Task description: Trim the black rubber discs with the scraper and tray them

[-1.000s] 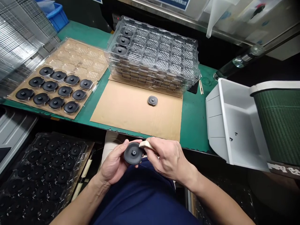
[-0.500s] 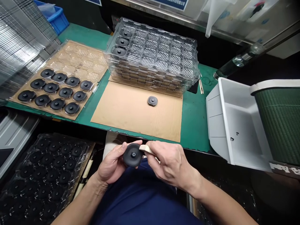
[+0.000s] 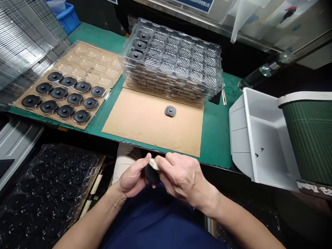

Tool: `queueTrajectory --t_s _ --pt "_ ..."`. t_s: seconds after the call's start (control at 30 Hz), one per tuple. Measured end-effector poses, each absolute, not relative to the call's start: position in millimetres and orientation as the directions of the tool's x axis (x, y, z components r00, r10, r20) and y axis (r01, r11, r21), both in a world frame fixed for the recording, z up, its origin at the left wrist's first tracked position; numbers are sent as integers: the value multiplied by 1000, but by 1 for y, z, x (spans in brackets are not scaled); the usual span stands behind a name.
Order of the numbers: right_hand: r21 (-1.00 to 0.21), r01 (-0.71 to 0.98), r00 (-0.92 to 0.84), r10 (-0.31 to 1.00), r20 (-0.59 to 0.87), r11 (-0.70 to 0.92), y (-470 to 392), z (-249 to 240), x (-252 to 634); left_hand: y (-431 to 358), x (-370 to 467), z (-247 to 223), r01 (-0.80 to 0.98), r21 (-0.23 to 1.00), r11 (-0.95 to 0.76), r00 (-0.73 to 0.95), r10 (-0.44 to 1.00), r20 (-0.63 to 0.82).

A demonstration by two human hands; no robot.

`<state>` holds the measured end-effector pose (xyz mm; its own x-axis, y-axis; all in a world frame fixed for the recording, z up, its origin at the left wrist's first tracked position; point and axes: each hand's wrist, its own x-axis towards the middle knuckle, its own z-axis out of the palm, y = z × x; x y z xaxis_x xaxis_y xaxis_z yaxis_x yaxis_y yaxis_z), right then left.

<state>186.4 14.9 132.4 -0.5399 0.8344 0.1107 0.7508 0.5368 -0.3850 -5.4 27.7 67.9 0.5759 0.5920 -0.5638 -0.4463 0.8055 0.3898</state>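
Note:
My left hand (image 3: 135,177) is closed around the left edge of a black round part (image 3: 152,174), thumb on top, just beyond the table's front edge. In my right hand (image 3: 180,176) a small cream-coloured piece (image 3: 154,164) is pinched, pressed against the upper rim of that part. What the cream piece is I cannot make out. My right fingers cover much of the part's face. Another black part with a central stud (image 3: 170,111) lies alone on the cardboard sheet (image 3: 137,117) in front of me.
Stacked clear trays (image 3: 173,65) stand at the back, the top one holding three black parts. A tray on cardboard (image 3: 85,65) at left carries several rows. Below left sits another filled tray (image 3: 49,193). A grey bin (image 3: 267,138) is at right, beside a green basket (image 3: 308,135).
The black part has turned in my hands, so its central stud no longer shows. My right hand has moved slightly left over it, with the cream piece still at the rim.

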Motion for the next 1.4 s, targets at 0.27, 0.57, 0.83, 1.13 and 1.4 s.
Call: queueTrajectory --t_s 0.27,0.57,0.83,1.13,1.4 --pt "-294 729 -613 780 122 619 27 133 187 29 -5 66 -452 335 826 610 561 -559" --pt "-462 794 -431 902 31 395 15 127 181 33 -13 74 -641 470 606 307 764 -568" --pt "-239 676 -690 712 126 697 42 131 178 29 -7 54 -486 268 832 667 551 -502" --pt "-345 785 -506 854 122 514 41 128 173 36 -17 64 -720 376 584 349 772 -531" --pt "-201 623 -749 651 123 756 55 135 165 28 -15 43 -532 262 805 650 586 -483"
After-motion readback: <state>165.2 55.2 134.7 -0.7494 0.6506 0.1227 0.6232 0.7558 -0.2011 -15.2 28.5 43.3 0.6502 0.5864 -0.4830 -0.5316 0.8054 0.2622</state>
